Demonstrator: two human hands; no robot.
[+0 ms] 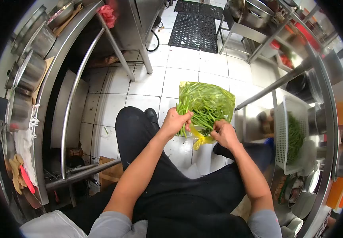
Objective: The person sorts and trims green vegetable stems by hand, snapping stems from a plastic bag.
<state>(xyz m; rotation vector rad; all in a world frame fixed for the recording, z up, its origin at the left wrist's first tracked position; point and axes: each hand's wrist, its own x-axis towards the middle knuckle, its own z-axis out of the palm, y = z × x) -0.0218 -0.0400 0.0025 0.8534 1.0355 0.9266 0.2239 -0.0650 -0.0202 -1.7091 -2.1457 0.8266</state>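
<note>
Head view: the left hand (175, 122) grasps green stems (206, 118); the right hand (225, 133) curls at the near side of the plastic bag (225, 94), though whether it pinches anything is hard to tell. Stem-filled, the bag lies between and beyond both, towards twelve o'clock. A white basket (280, 137) sits at three.

Grey sleeves (264, 223) (short), black trousers (135, 135)
</note>
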